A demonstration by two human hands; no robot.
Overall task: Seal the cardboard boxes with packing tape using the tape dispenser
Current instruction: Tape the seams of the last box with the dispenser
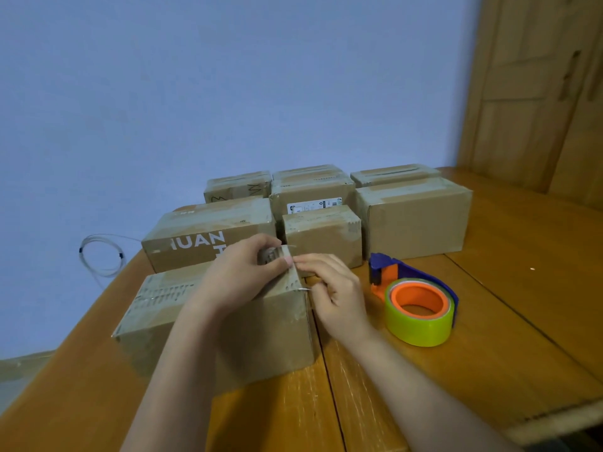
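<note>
Wooden table: both hands' fingers pinch a blurred tape strip, hiding the nearest box's corner.

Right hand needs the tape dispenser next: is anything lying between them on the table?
Nothing visible. The right hand is at the right end of the nearest box, pinching tape there, and the tape dispenser lies on its side just to the right on bare table. The left hand is on the other side.
</note>
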